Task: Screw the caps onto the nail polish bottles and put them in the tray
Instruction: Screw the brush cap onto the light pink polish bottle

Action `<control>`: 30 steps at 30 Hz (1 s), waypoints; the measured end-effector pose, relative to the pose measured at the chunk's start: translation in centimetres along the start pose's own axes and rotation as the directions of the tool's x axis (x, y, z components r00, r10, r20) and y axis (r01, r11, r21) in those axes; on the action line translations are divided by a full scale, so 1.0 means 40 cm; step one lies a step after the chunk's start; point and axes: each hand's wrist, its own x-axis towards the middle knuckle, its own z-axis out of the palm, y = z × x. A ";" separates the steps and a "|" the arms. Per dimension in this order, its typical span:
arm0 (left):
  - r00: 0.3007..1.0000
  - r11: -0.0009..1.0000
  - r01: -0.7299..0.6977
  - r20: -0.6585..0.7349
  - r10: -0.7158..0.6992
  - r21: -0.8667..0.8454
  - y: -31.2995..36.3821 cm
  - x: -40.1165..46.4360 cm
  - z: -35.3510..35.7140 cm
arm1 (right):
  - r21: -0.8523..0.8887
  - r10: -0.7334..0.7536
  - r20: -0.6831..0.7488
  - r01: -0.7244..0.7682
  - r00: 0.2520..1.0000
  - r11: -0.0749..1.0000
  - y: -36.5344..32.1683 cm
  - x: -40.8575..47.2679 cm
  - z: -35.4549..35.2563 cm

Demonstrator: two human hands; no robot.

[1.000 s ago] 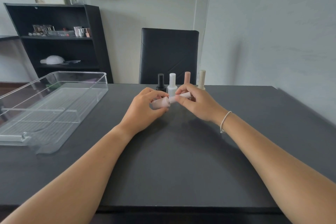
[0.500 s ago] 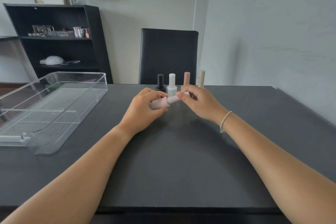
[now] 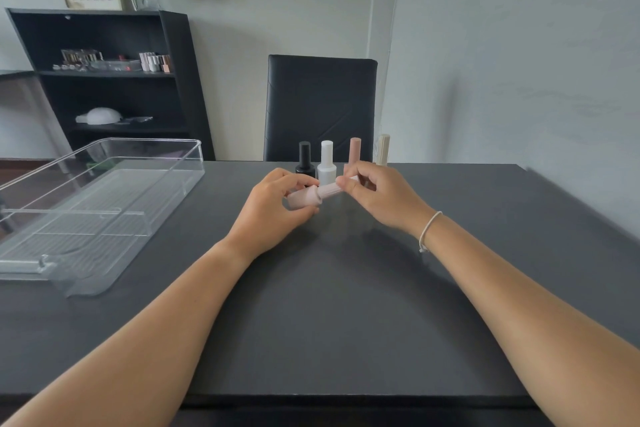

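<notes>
Little has shifted over the last second: both hands stay at the same spot toward the far edge of the table (image 3: 346, 322), and only the right hand's fingers have crept slightly round the cap. The left hand (image 3: 266, 215) curls its fingers and thumb round the body of a pale pink nail polish bottle (image 3: 304, 198), which lies almost level just above the surface, its neck pointing right. The right hand (image 3: 384, 198) pinches the ribbed pink cap (image 3: 330, 189) between thumb and fingertips, and the cap sits on the bottle's neck; how far it is screwed on cannot be told. Just behind the hands, near the far edge, four capped bottles stand upright in a row: a black bottle (image 3: 304, 159), a white bottle (image 3: 327, 163), a dusty pink bottle (image 3: 355, 152) and a cream bottle (image 3: 383, 149), the last two partly hidden by the right hand. The clear tray (image 3: 166, 184) sits at the table's left edge, well apart from the hands, with no bottle in it. A thin white bracelet (image 3: 428, 230) circles the right wrist.
</notes>
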 end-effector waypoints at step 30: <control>1.000 1.000 0.000 -0.014 0.000 -0.017 0.000 -0.002 -0.003 | 0.009 -0.026 0.010 0.026 1.000 1.000 -0.004 0.000 0.000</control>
